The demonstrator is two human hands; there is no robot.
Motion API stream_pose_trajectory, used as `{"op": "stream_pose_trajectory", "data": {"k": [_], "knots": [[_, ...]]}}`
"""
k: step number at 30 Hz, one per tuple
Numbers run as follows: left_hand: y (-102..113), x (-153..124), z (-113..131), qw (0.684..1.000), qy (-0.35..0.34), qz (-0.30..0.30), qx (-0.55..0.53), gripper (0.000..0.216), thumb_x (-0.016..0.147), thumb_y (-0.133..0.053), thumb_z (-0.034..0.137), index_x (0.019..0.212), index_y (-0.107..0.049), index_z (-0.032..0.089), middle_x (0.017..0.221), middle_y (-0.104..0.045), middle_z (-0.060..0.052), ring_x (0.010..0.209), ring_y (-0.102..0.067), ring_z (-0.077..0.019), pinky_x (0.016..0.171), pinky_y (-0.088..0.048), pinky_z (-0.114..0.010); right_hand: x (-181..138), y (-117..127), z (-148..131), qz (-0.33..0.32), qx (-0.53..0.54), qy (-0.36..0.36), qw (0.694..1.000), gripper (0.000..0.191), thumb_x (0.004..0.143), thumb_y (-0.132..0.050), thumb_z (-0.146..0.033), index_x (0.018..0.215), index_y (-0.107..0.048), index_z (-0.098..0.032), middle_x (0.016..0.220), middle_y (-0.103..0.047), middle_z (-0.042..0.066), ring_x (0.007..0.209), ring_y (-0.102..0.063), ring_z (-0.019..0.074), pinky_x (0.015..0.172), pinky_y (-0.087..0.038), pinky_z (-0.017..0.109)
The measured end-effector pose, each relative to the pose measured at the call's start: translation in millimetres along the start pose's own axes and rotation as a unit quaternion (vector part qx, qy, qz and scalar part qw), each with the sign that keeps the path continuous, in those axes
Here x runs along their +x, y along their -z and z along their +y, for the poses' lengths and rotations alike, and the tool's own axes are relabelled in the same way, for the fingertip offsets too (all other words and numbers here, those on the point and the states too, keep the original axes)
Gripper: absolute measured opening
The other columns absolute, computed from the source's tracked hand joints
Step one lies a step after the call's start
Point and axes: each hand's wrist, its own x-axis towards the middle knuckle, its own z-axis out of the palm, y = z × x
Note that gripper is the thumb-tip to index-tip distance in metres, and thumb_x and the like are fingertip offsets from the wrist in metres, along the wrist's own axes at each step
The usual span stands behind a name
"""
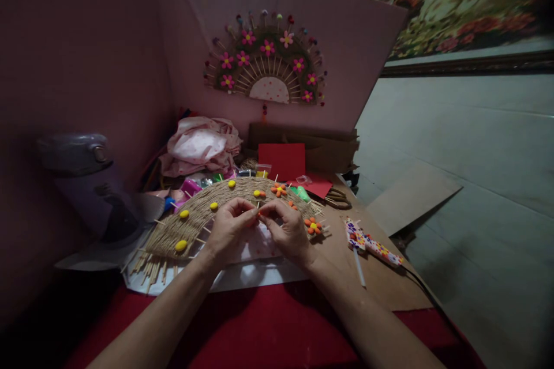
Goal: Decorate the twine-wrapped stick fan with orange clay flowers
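Observation:
My left hand and my right hand meet over a half-round fan of straw rope and sticks lying on the table. The fingertips of both hands pinch a small orange bit of clay between them. Yellow clay dots sit along the fan's left arc. Orange clay flowers sit on its right side, one just beside my right hand.
A patterned glue gun with a cord lies right of the fan. A finished fan with pink flowers hangs on the pink board behind. Red card, a pink cloth bundle and a grey appliance crowd the back and left.

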Motion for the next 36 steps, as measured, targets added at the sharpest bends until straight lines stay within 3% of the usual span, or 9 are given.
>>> {"op": "stream_pose_trajectory", "data": {"k": [11,13,15,17,19,22,31,36], "knots": [[2.1,3.4,-1.8,0.994,-0.016,0.027,0.107,0.013,0.056,-0.069,0.014,0.063,-0.058,0.015,0.056,-0.055,0.004,0.051,-0.047,-0.0075,0.05,-0.034,-0.02,-1.6,-0.7,5.5,-0.042,-0.049,0.067,0.996,0.011,0.083,-0.049,-0.012,0.083,-0.059,-0.018,0.079,-0.059,0.004,0.076,-0.055,0.0156,0.069,-0.045,0.029],[1.0,2.4,-0.9,0.994,-0.009,0.037,0.106,0.013,0.055,-0.068,0.012,0.063,-0.057,0.015,0.054,-0.054,0.004,0.049,-0.045,-0.007,0.049,-0.033,-0.02,-0.7,1.0,3.4,-0.055,-0.029,0.046,0.997,0.008,0.083,-0.052,-0.015,0.08,-0.059,-0.018,0.077,-0.058,0.003,0.073,-0.054,0.015,0.068,-0.045,0.029],[0.0,1.8,1.0,0.995,0.003,0.045,0.091,0.014,0.054,-0.068,0.012,0.063,-0.058,0.015,0.053,-0.054,0.005,0.047,-0.045,-0.0068,0.048,-0.032,-0.019,1.1,2.6,1.9,-0.066,0.053,-0.02,0.996,0.007,0.082,-0.056,-0.021,0.077,-0.059,-0.018,0.072,-0.056,0.001,0.066,-0.054,0.0132,0.062,-0.045,0.027],[0.4,2.4,2.7,0.996,0.01,0.053,0.065,0.015,0.053,-0.07,0.013,0.064,-0.059,0.015,0.053,-0.055,0.004,0.048,-0.045,-0.007,0.048,-0.033,-0.02,3.4,3.7,2.4,-0.086,0.199,-0.112,0.97,0.011,0.08,-0.06,-0.027,0.075,-0.058,-0.018,0.066,-0.054,-0.002,0.057,-0.052,0.0109,0.054,-0.044,0.025],[2.5,4.3,3.5,0.998,0.009,0.053,0.039,0.017,0.055,-0.072,0.016,0.069,-0.063,0.014,0.056,-0.057,0.003,0.05,-0.046,-0.0072,0.049,-0.034,-0.019,5.7,4.2,4.6,-0.095,0.337,-0.183,0.919,0.015,0.078,-0.063,-0.032,0.076,-0.059,-0.018,0.063,-0.053,-0.003,0.051,-0.05,0.009,0.049,-0.044,0.023],[6.2,7.2,3.1,0.999,0.004,0.033,0.009,0.023,0.059,-0.073,0.024,0.078,-0.067,0.012,0.062,-0.06,0.0,0.054,-0.046,-0.007,0.052,-0.035,-0.019,8.3,4.4,7.6,-0.071,0.421,-0.223,0.876,0.02,0.074,-0.069,-0.036,0.079,-0.061,-0.017,0.063,-0.055,-0.004,0.049,-0.05,0.0076,0.047,-0.042,0.022],[5.4,3.0,0.3,0.997,0.011,0.001,0.07,0.027,0.063,-0.076,0.036,0.065,-0.061,0.013,0.055,-0.052,0.003,0.049,-0.039,-0.0054,0.047,-0.028,-0.019,6.0,-2.3,3.7,-0.029,0.344,-0.205,0.916,0.019,0.07,-0.072,-0.031,0.081,-0.063,-0.018,0.064,-0.058,-0.003,0.053,-0.051,0.0088,0.049,-0.044,0.022],[6.1,2.5,-2.6,0.998,0.046,-0.026,0.035,0.027,0.058,-0.079,0.032,0.068,-0.064,0.013,0.057,-0.054,0.003,0.049,-0.04,-0.0053,0.048,-0.028,-0.02,3.2,-2.0,2.1,0.012,0.211,-0.094,0.973,0.012,0.073,-0.071,-0.03,0.075,-0.065,-0.02,0.07,-0.058,-0.001,0.066,-0.053,0.0119,0.061,-0.045,0.025]]}}
